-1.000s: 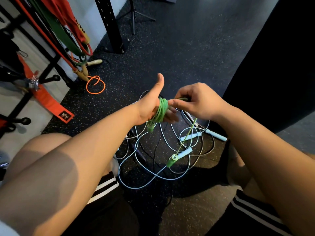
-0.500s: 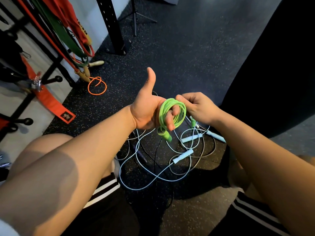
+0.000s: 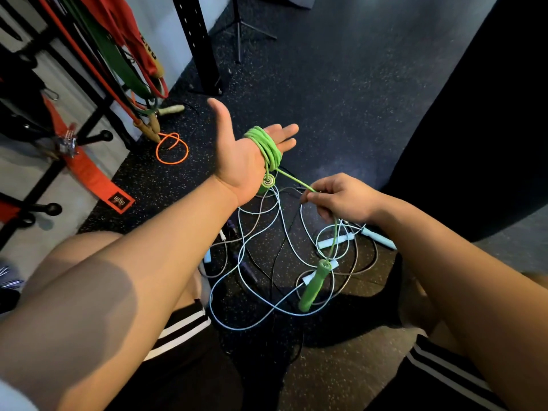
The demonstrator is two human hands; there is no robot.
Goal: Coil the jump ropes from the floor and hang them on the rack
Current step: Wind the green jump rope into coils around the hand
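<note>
Black rubber floor (image 3: pixel 341 93), flecked with pale specks, filled the room. A pale wall (image 3: pixel 166 31) stood at 11 o'clock, with a perforated black post (image 3: pixel 198 40) and a thin tripod (image 3: pixel 240 28) near 12. A black rack (image 3: pixel 92 121) stood at 9; the dark mass (image 3: pixel 489 114) at 3 was perhaps a punching bag.

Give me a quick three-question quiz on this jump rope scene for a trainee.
1. True or false: the green rope is wound round the fingers of the left hand.
2. What does the right hand pinch? A) the green rope's free strand B) a blue handle C) nothing
3. Fill in: the loose rope lying by the rack is ___.
Key: 1 true; 2 A; 3 orange.
</note>
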